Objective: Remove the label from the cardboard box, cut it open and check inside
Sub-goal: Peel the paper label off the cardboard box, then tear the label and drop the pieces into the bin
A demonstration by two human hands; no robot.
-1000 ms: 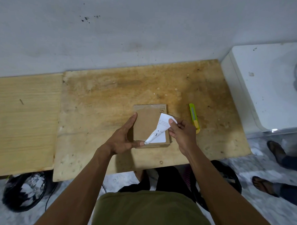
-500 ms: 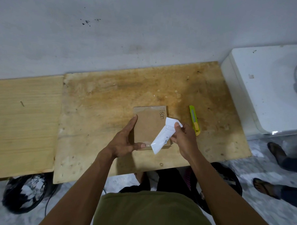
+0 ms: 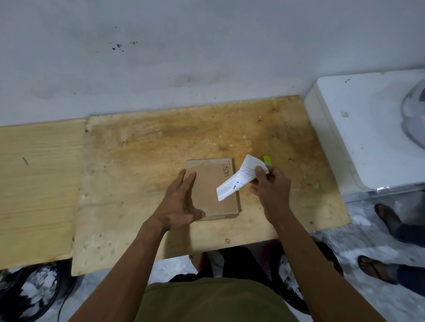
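Note:
A flat brown cardboard box (image 3: 211, 185) lies on the stained plywood board (image 3: 146, 158), with handwriting along its right edge. My left hand (image 3: 180, 203) rests against the box's left side and front left corner, fingers spread, thumb at the front edge. My right hand (image 3: 271, 185) pinches a white paper label (image 3: 240, 179), which hangs free above the box's right side. A yellow-green utility knife (image 3: 267, 160) lies just behind my right hand, mostly hidden by it and the label.
A white appliance (image 3: 354, 123) stands at the right end of the board. A lighter wooden board (image 3: 30, 182) adjoins on the left. Another person's sandalled feet (image 3: 377, 268) are on the floor at right. Dark bags (image 3: 28, 291) sit below the boards.
The label has come fully off the box; my right hand has lifted it up and to the right. My left hand has stayed against the box's left side.

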